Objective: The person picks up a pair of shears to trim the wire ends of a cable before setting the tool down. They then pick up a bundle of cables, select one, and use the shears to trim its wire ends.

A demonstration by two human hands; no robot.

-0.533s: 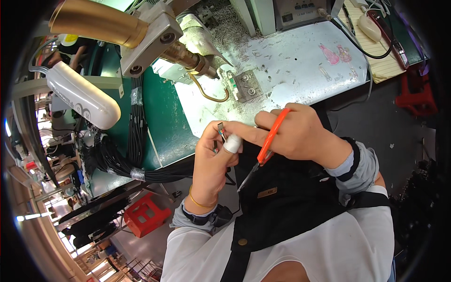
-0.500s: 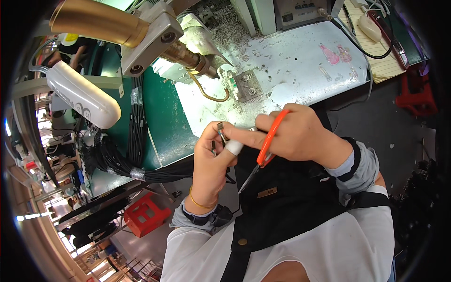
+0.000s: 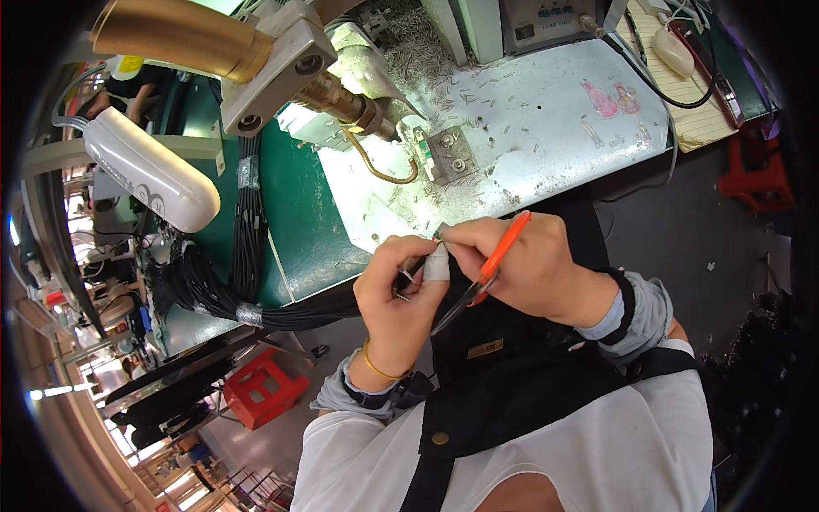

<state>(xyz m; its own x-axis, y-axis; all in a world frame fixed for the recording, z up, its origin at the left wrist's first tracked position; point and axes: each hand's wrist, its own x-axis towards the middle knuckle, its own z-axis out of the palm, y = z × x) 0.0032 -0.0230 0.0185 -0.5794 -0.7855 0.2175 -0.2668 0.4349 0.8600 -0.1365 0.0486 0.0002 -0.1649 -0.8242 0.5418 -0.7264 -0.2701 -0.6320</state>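
My left hand point(image 3: 388, 294) is closed around black cable ends with small metal connectors point(image 3: 409, 277) showing between its fingers. A white wrap point(image 3: 437, 263) covers its thumb. Orange-handled scissors point(image 3: 505, 249) hang in my right hand point(image 3: 542, 269), blades pointing down and toward my left wrist. The thumb and forefinger of that hand pinch a small dark piece point(image 3: 441, 231) at the left fingertips. Fingers hide most of this piece. Both hands meet just in front of the plate's near edge, above my black apron point(image 3: 520, 350).
Beyond my hands, a metal fixture block point(image 3: 452, 155) sits on a pale plate point(image 3: 546, 145) strewn with metal bits, beneath a machine nozzle point(image 3: 367, 119). A white lamp-like unit point(image 3: 153, 171) and a black cable bundle point(image 3: 247, 222) lie left. Red stools point(image 3: 266, 388) stand on both sides.
My right hand has moved down and slightly left, its fingertips now pinching at the left thumb. The left hand has turned, and its connectors sit lower. The scissors stay in the right hand.
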